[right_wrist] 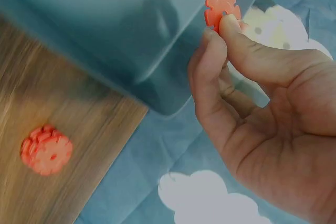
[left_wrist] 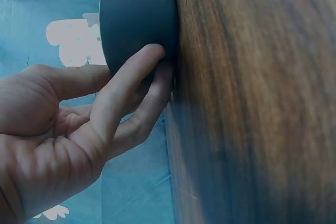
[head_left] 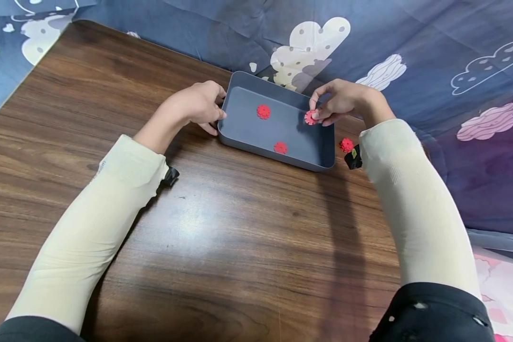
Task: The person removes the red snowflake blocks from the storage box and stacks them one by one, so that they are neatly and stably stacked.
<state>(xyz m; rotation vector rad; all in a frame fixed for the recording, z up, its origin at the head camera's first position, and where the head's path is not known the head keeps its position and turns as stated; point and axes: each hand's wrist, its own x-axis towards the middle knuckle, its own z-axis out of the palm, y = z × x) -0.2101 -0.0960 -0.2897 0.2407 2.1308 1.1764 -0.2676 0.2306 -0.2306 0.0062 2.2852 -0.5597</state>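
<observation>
A grey rectangular tray (head_left: 245, 130) stands on the wooden table. At its left end my left hand (head_left: 198, 105) holds the wall, the fingers (left_wrist: 128, 85) against the outer side and the thumb at the rim. Over the tray's right end, my right hand (head_left: 342, 99) pinches a red notched disc (right_wrist: 220, 8) between thumb and index finger. Two spots of red discs lie on the tray floor, one red disc pile (head_left: 263, 112) near the middle and a red disc (head_left: 280, 147) by the front wall. How many are stacked there I cannot tell.
Just right of the tray, a small pile of red notched discs (right_wrist: 48, 150) lies on the table (head_left: 239, 228), close to the right wrist's black strap (head_left: 353, 157). A blue cloth curtain (head_left: 222, 33) with cloud prints hangs right behind the tray and along the right side.
</observation>
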